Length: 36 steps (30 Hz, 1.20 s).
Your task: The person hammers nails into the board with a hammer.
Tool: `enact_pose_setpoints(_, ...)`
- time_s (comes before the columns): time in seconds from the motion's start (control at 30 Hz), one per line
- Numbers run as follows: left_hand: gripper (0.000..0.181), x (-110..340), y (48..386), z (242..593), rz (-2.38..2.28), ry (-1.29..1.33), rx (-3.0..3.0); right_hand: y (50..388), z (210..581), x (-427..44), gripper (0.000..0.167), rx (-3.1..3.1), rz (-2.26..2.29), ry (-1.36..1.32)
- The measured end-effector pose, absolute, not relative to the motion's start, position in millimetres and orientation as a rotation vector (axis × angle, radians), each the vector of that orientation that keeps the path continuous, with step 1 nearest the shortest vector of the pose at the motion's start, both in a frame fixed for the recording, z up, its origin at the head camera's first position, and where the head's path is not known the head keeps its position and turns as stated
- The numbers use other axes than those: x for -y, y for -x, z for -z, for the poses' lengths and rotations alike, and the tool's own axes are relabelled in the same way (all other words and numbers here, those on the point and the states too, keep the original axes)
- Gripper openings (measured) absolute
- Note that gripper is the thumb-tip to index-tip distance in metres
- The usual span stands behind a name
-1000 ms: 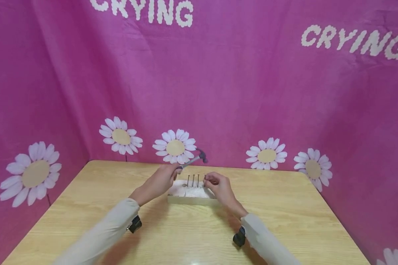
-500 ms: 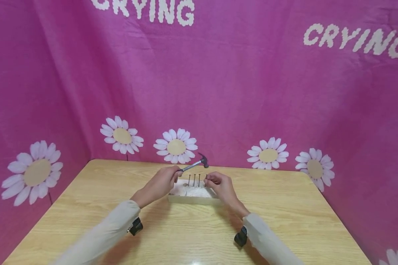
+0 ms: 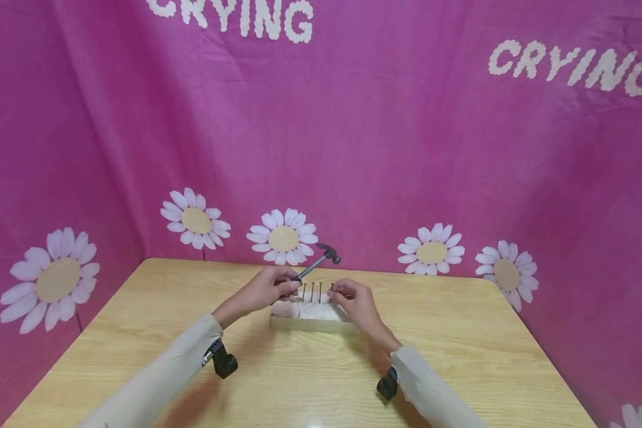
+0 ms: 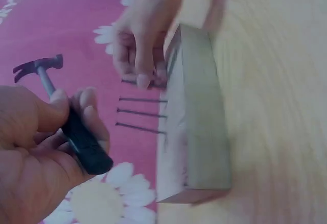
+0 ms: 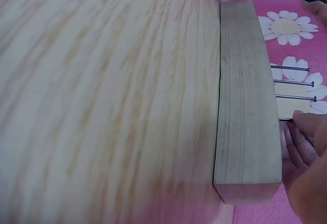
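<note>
My left hand (image 3: 264, 290) grips a claw hammer (image 3: 329, 254) by its black handle (image 4: 84, 145). The hammer is raised over the back of a pale wooden block (image 3: 310, 324), its dark head apart from the nails. Three nails (image 4: 140, 113) stand in a row in the block's top face. At the right end of that row, my right hand (image 3: 355, 300) pinches another nail (image 5: 286, 119) between thumb and fingers. This nail's point meets the block's top, though how deep it sits cannot be told.
The block lies on a wood-grain table (image 3: 310, 380). A pink cloth (image 3: 364, 148) with white daisies and lettering hangs behind the table and along its sides. Each wrist carries a black camera (image 3: 224, 362).
The left hand has turned at the wrist, tilting the hammer's handle more steeply and rotating its head. The right hand has stayed on the nail at nearly the same place.
</note>
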<state>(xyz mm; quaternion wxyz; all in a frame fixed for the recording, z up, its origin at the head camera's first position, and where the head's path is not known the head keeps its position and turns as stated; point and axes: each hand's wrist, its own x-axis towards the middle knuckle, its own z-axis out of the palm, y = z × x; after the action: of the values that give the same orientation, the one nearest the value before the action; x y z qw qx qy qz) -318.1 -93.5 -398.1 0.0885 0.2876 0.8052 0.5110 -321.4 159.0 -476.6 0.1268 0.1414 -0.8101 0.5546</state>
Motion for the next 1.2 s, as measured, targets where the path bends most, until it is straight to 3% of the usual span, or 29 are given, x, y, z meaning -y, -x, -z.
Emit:
enact_pose_setpoints(0.27,0.039,89,305,414,-1.838,-0.524,-1.761,322,477,-160,0.006,2.352,-1.602,-0.442)
enact_pose_setpoints(0.67,0.018,69,262,408,-1.998,-0.41,-1.481,326,474,-166,0.008,2.314,-1.58,-0.504)
enact_pose_setpoints(0.97,0.019,83,286,406,-1.851,-0.703,-2.223,325,477,-164,0.011,2.332,-1.619,-0.464)
enact_pose_setpoints(1.2,0.004,101,311,405,-0.969,-1.013,-3.202,322,479,-163,0.008,2.333,-1.636,-0.472)
